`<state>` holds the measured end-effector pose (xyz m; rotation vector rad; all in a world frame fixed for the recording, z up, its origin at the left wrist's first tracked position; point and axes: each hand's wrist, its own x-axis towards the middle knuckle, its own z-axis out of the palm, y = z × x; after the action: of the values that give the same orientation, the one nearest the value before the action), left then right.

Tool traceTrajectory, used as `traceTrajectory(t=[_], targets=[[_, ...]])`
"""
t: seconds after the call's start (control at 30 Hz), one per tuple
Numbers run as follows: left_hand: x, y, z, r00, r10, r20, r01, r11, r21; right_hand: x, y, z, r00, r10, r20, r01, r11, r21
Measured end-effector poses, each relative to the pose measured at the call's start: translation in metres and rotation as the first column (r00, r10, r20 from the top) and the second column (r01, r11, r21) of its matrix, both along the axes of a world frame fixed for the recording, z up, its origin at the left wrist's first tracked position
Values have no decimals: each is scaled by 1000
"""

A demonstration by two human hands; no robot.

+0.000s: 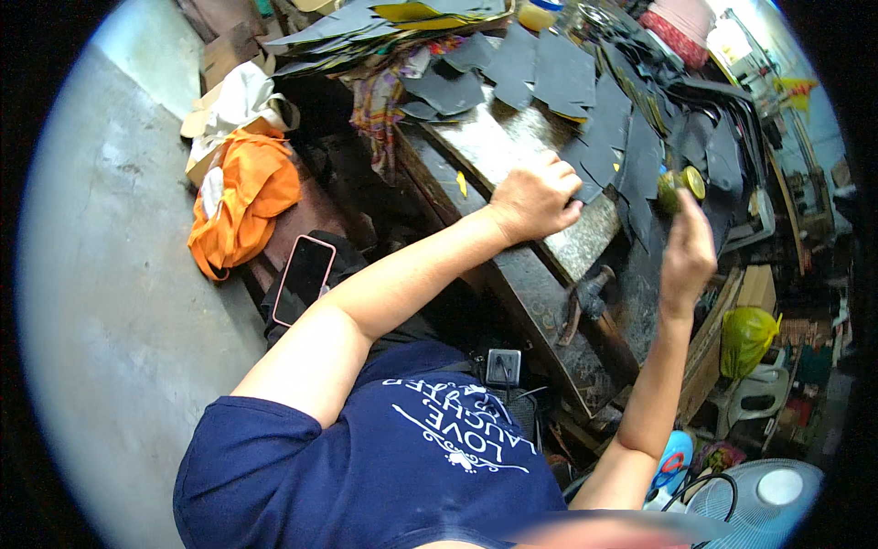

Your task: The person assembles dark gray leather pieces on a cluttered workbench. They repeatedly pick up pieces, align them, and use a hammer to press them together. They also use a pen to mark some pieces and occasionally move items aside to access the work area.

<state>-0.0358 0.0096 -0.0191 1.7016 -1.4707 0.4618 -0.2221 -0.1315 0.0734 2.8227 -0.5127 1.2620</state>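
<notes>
While your left hand [535,197] presses a dark cut sheet [585,178] flat on the counter [512,156] mid-frame, your right hand's [686,252] fingers grip a small green-and-yellow tool [679,186] raised just right of it. Looks like a marking step; keep that sheet pinned.

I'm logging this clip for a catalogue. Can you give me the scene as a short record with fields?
Setting: cluttered workbench
Left hand: pressing on a dark cut sheet on the bench
Right hand: raised, holding a small green and yellow object
On bench: dark cut pieces, hammer
Nearby: phone, orange cloth, fan, green bag
</notes>
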Motion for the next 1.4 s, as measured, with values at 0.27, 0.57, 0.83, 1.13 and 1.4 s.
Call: traceTrajectory(t=[0.27, 0.57, 0.83, 1.13, 1.4], targets=[[1, 4, 4, 999, -30, -38, 31, 999, 10, 14, -12, -42, 896, 3, -445, 101, 972, 211], [25, -24, 9, 909, 103, -405, -153, 984, -95, -35, 33, -19, 985, 71, -157, -69, 997, 23], [63, -103, -9, 917, 63, -393, -22, 994, 107, -77, 40, -35, 987, 5, -161, 19, 989, 150], [89, -101, 32, 962, -61, -268, 178, 880, 440, -79, 54, -43, 929, 1, -371, 126, 940, 317], [147, -72, 67, 834, 530, 154, -526, 679, 512, -78, 56, -53, 912, -72, -403, 242, 889, 388]])
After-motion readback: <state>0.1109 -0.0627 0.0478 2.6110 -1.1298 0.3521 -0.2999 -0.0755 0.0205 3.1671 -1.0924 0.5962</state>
